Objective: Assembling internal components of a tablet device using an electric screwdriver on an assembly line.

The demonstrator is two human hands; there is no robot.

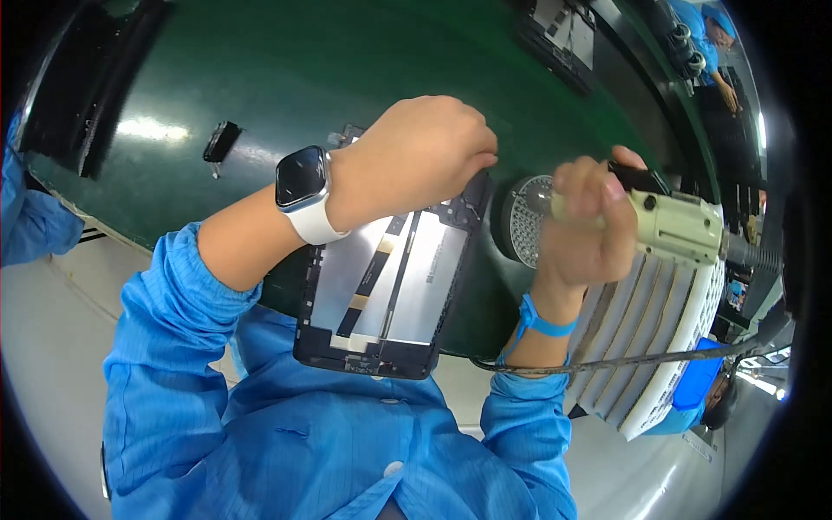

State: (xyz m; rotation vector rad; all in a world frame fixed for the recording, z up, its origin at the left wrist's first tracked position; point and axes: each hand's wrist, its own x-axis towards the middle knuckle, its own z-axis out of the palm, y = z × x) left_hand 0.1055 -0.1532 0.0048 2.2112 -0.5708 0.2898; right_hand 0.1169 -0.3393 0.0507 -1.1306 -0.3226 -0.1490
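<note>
Watching from afar, I see an opened tablet [386,286] at six o'clock on a green table [277,61], my curled left hand [425,143] over its one-o'clock corner, fingertip grip impossible to tell; a round dish [524,230] at two; and, well apart, my right hand [598,217] clamped around a power tool [680,227] toward three.

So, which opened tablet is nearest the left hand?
The near tablet, partly covered by the left hand; the far tablet lies apart, toward the upper right.
</note>
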